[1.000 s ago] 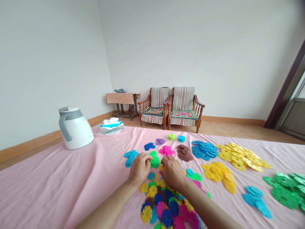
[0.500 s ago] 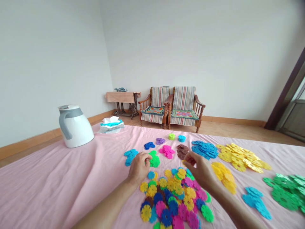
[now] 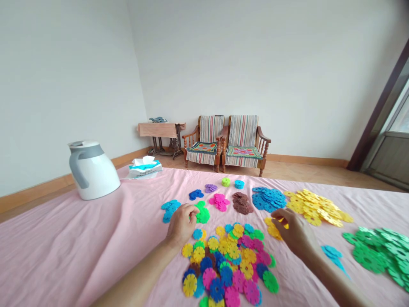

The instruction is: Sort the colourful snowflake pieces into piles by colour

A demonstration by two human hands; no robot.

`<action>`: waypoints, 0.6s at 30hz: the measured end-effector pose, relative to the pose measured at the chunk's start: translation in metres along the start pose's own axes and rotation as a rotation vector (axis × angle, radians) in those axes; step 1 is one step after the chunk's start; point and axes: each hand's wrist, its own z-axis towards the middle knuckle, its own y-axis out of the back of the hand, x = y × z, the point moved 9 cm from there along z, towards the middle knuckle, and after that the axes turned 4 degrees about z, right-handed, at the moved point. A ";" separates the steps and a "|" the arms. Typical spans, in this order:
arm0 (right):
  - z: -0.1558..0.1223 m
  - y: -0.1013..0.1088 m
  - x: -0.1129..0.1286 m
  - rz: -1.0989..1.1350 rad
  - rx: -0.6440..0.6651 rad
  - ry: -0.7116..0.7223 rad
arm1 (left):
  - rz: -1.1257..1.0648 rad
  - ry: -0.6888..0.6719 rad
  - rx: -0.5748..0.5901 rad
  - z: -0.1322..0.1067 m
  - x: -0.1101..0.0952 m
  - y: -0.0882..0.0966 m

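from the head camera we look down on a pink sheet point(image 3: 64, 251) with two bare forearms reaching in from below. the left hand point(image 3: 182, 225) is curled, its fingers point(image 3: 192, 209) pinched together just beside a small pile of green discs point(image 3: 202, 215); we cannot tell whether it holds one. the right hand point(image 3: 295, 230) is half closed, arched over a small pile of yellow discs point(image 3: 273, 228), with yellow showing at its fingertips; we cannot tell whether it grips any.

a mixed heap of discs point(image 3: 223, 264) lies between and below the hands, too many to count. counting the two piles at the hands, we find thirteen single-colour groups of discs point(image 3: 268, 199) around it, most too overlapped to count disc by disc. we judge the step in hand to be moving flower-shaped plastic discs from the heap into colour piles, and the yellow at the right hand seems to call for setting down among the yellows.

beyond lie one white jug point(image 3: 92, 170), one tissue box point(image 3: 145, 168), two striped armchairs point(image 3: 223, 140) and one small table point(image 3: 161, 130).
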 end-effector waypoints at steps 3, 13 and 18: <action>-0.010 -0.024 0.043 0.151 0.146 0.117 | -0.009 -0.001 0.004 0.000 -0.001 -0.001; -0.036 -0.049 0.100 0.127 0.342 0.284 | -0.030 -0.001 -0.002 -0.002 -0.004 0.003; -0.038 -0.048 0.103 0.141 0.314 0.305 | -0.045 -0.003 0.000 -0.002 -0.006 0.003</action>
